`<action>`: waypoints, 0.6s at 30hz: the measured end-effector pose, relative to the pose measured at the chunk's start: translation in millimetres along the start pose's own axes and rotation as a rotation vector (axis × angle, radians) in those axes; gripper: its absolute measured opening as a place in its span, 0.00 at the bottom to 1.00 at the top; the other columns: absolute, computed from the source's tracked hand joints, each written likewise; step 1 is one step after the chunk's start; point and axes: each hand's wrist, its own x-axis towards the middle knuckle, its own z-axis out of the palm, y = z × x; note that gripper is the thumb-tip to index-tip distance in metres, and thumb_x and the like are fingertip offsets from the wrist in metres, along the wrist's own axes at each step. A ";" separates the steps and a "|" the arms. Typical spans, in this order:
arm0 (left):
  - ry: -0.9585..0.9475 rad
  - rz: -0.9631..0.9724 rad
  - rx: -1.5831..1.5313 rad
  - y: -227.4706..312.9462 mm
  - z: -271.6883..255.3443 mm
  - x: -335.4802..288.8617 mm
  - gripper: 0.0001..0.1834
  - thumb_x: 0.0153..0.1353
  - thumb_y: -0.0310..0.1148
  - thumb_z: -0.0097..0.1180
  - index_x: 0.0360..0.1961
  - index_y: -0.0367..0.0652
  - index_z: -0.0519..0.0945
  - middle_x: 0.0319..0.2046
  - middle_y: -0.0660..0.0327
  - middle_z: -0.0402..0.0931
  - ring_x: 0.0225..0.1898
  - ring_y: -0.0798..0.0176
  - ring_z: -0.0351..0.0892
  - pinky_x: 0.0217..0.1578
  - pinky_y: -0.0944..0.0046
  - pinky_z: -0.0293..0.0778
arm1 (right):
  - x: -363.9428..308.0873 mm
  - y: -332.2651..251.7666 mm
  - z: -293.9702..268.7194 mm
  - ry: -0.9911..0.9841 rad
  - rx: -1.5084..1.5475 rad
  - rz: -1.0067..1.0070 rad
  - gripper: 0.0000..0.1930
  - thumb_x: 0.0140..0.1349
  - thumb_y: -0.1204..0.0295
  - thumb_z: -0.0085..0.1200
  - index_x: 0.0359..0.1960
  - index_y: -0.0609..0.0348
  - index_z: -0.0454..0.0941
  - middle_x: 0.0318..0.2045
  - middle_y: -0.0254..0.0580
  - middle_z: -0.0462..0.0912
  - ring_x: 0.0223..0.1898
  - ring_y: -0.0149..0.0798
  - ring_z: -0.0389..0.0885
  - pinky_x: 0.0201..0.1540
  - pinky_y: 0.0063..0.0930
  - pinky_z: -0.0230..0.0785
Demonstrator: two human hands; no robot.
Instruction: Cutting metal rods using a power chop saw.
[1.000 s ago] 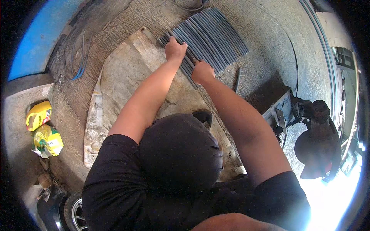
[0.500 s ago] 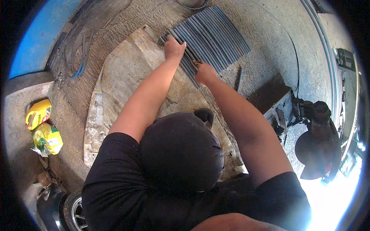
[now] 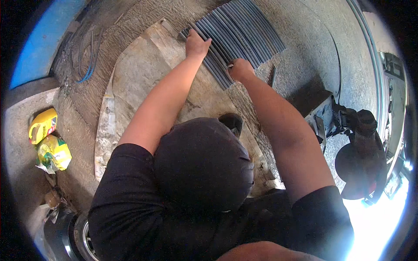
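Overhead view of a person in a black short-sleeved shirt bending over a concrete floor (image 3: 305,39), both bare forearms reaching toward the far side of the scene; a row of grey rods (image 3: 237,32), laid side by side and touching one another, lies on the floor at the far centre, running diagonally from near-left to far-right; the left hand (image 3: 197,43) rests palm-down on the left end of the row, fingers spread flat over the rod ends rather than curled round any of them; the right hand (image 3: 240,69), just to the right and slightly nearer, sits at the near edge of the row with fingers bent, apparently pinching one rod end, though the grip itself is too small to confirm; the two hands are near each other but apart; the near-left ends of the rods overlap a worn sheet of cardboard (image 3: 139,82) spread flat on the floor beneath the left forearm; a blue cable (image 3: 89,58) lies looped at the far left; a yellow jug (image 3: 42,125) and a yellow-green bag (image 3: 54,153) sit together at the left edge, well apart from the rods; a dark angle grinder (image 3: 361,161) with a round disc lies at the right, near the right elbow; part of a tyre (image 3: 80,237) shows at the near left.
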 end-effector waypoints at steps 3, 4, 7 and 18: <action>0.001 0.030 0.002 -4.4 4.2 1.8 0.37 0.54 0.44 0.63 0.53 0.29 0.57 0.46 0.38 0.69 0.45 0.41 0.75 0.41 0.50 0.79 | 10.1 4.2 10.9 0.075 -0.139 -0.057 0.16 0.54 0.59 0.57 0.43 0.51 0.82 0.37 0.48 0.82 0.40 0.48 0.81 0.44 0.39 0.74; -0.003 0.024 0.002 -6.0 5.8 1.5 0.37 0.54 0.44 0.63 0.53 0.29 0.57 0.46 0.38 0.69 0.45 0.41 0.75 0.41 0.50 0.79 | 13.3 5.6 15.0 0.074 -0.141 -0.047 0.16 0.54 0.59 0.57 0.43 0.51 0.82 0.37 0.48 0.82 0.40 0.48 0.81 0.44 0.39 0.74; 0.017 0.083 0.018 -9.1 8.1 3.9 0.38 0.55 0.44 0.62 0.54 0.29 0.56 0.46 0.37 0.69 0.44 0.40 0.75 0.41 0.49 0.79 | 21.7 7.7 23.0 0.120 -0.203 -0.103 0.15 0.54 0.59 0.57 0.41 0.52 0.82 0.36 0.49 0.82 0.40 0.48 0.81 0.44 0.39 0.74; 0.063 0.135 -0.002 -12.9 9.8 2.8 0.38 0.54 0.46 0.62 0.51 0.27 0.59 0.42 0.35 0.70 0.44 0.40 0.75 0.38 0.49 0.78 | -0.6 -6.1 -0.5 -0.006 -0.132 -0.049 0.14 0.55 0.66 0.54 0.36 0.64 0.80 0.38 0.55 0.81 0.43 0.53 0.80 0.46 0.42 0.74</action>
